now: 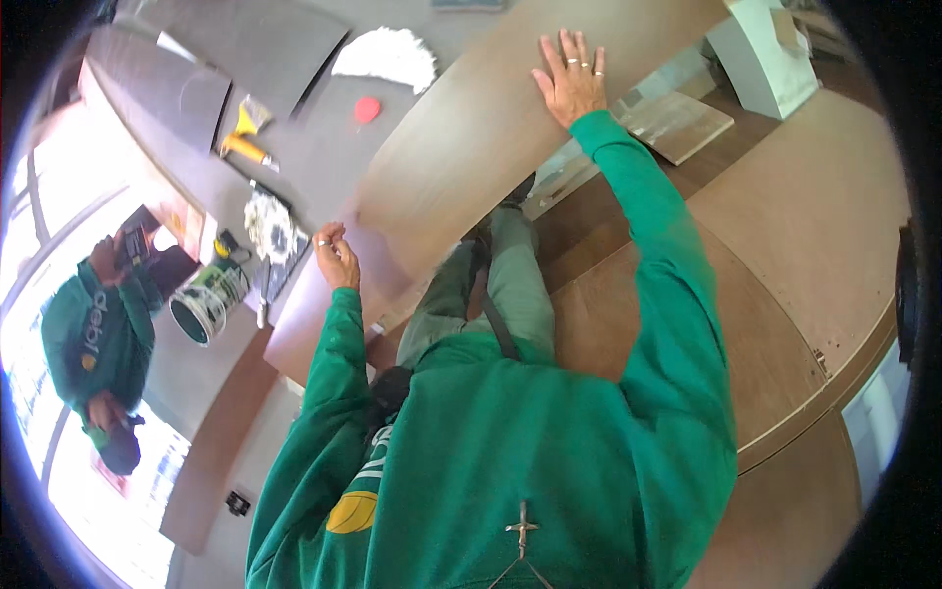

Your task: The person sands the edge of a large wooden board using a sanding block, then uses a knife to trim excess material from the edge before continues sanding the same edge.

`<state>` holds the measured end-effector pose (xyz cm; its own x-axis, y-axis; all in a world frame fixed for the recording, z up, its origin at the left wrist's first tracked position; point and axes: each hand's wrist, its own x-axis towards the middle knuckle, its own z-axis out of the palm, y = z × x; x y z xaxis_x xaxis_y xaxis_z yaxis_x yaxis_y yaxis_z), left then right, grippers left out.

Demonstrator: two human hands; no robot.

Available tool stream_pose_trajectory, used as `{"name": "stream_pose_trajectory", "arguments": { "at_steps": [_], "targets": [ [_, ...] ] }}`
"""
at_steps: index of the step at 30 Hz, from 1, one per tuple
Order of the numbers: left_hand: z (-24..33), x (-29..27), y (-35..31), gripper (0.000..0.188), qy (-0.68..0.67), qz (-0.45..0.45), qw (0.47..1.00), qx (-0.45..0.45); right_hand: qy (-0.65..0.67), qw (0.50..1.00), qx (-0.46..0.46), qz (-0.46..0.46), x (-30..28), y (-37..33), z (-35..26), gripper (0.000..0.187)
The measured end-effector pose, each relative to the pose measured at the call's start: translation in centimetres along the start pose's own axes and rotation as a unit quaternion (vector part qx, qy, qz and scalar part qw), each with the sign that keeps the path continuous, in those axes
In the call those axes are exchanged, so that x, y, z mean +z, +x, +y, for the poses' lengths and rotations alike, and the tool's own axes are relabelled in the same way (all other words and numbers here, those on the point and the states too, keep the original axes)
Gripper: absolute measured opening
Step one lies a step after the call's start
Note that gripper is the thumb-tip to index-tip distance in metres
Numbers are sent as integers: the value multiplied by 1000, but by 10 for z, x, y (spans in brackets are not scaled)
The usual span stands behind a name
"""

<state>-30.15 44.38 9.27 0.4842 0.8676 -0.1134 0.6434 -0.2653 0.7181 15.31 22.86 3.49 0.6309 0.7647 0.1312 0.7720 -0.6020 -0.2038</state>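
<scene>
A long, smooth brown panel [461, 162] lies aslant in front of me, from lower left to upper right. My right hand [574, 88] rests palm down on its far part, fingers spread, with rings showing. Over the panel's near left end, my left hand [337, 259] has its fingers curled in; whether anything small is inside them is hidden. Left of that hand is a dark board smeared with white paste [273, 228]. A narrow tool with a light handle [263, 294] lies by the paste, next to a stained bucket [208, 302].
On the grey surface beyond lie a white fluffy half-round pad [388, 59], a red disc [368, 109], and yellow-handled tools [250, 133]. Dark sheets [260, 44] are farther left. A co-worker in green [103, 324] stands at left. Curved wooden surfaces [795, 226] are at right.
</scene>
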Motion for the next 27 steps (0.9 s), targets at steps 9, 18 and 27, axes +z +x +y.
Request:
{"name": "stream_pose_trajectory", "arguments": {
  "at_steps": [9, 18, 27],
  "targets": [
    [-104, -98, -159, 16, 7, 110, 980, -166, 191, 876, -382, -225, -23, -189, -337, 56],
    [-133, -168, -189, 19, -58, 222, 960, -159, 269, 925, -236, -127, -8, -152, -379, 44],
    [-160, -176, -199, 19, -55, 250, 947, -193, 193, 898, -341, -200, 23, -222, -409, 45]
  ]
}}
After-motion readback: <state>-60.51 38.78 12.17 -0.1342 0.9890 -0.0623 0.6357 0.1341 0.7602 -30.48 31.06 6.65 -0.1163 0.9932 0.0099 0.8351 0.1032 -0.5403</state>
